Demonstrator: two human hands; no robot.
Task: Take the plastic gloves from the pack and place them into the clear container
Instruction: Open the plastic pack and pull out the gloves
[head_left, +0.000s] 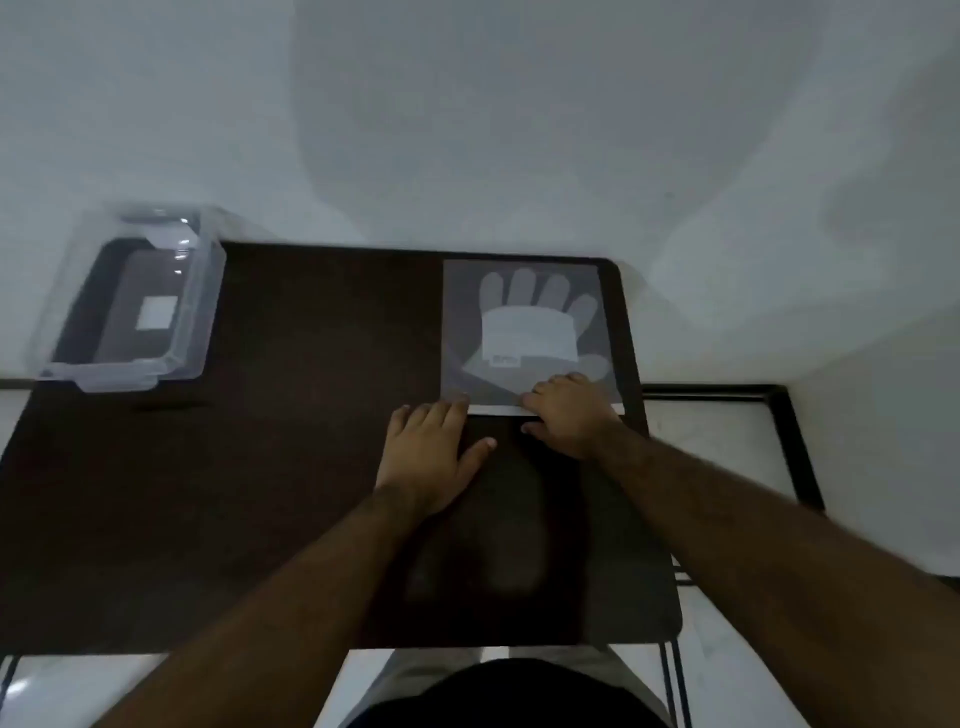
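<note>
Both grips are open: right hand (569, 413) presses the near edge of the flat see-through glove pack (530, 332) at the dark counter's (291, 467) far right corner; left hand (434, 452) lies flat beside it. Clear plastic container (132, 306) sits well apart, far left.

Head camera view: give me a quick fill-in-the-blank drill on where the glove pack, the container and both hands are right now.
1. The glove pack lies flat at the far ____ corner of the dark table.
2. The clear container stands at the table's far left, and its lid is ____.
3. The right hand rests on the pack's ____ edge.
4. The left hand lies flat with its fingertips at the pack's near ____ corner.

Missing words: right; off; near; left
</note>
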